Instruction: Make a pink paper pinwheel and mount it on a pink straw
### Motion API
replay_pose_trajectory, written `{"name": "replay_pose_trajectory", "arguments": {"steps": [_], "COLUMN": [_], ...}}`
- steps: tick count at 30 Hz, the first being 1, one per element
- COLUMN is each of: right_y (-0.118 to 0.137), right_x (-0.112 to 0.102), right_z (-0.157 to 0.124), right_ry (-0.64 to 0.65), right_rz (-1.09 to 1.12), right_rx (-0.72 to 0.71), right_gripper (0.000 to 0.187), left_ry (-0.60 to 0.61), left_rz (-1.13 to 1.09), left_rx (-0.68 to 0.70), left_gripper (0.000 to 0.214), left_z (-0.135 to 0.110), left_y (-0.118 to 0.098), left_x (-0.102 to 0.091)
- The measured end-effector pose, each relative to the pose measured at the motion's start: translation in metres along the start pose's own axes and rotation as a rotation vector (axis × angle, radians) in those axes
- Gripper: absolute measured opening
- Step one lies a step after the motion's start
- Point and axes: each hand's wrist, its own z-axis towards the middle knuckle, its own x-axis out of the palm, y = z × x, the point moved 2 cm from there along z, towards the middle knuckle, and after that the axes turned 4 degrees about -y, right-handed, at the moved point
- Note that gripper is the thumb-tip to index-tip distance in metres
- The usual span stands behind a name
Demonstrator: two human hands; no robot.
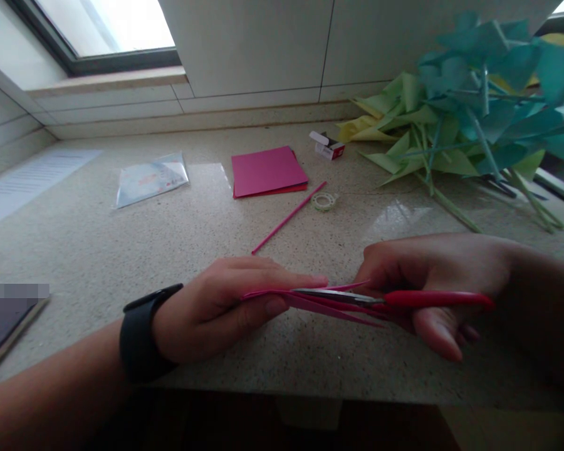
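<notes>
**Scissors Biting Into Folded Pink Paper Above the Counter Edge**

The left hand (220, 307), wearing a black smartwatch (143, 332), is pinching the folded pink paper (324, 308) flat, thumb underneath and fingers pressed together on top. The right hand (432, 269) is gripping the red-handled scissors (404, 299), fingers curled through the handles; the blades are lying edge-on within the paper's layers, so how far they are parted cannot be told. The paper is hanging between the 2 hands, just over the near edge of the speckled countertop (169, 238).

Farther back, a pink stick (289, 217) is lying beside a tape roll (323, 201), near a stack of pink sheets (267, 170), a small box (328, 145) and a plastic bag (151, 178). Green and teal paper pinwheels (474, 113) are piling up at the right.
</notes>
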Motion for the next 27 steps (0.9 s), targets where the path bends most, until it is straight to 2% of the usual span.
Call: {"name": "replay_pose_trajectory", "arguments": {"steps": [3, 9, 18, 27], "right_y": [-0.0002, 0.0016, 0.0065, 0.0003], "right_x": [0.0, 0.0016, 0.0042, 0.0023], "right_z": [-0.0006, -0.0006, 0.0033, 0.0068], "right_ry": [-0.056, -0.07, -0.07, -0.038], "right_rz": [-0.003, -0.015, 0.004, 0.062], "right_rx": [0.097, 0.125, 0.082, 0.012], "right_gripper": [0.064, 0.066, 0.059, 0.047], "left_ry": [0.005, 0.03, 0.024, 0.018], "left_rz": [0.018, 0.077, 0.082, 0.068], "left_rx": [0.002, 0.009, 0.0, -0.014], "left_gripper": [0.038, 0.039, 0.039, 0.038], "left_z": [0.0008, 0.0024, 0.0012, 0.0011], "left_y": [-0.0008, -0.0022, -0.0008, -0.0009], "left_x": [0.0002, 0.001, 0.0028, 0.003]}}
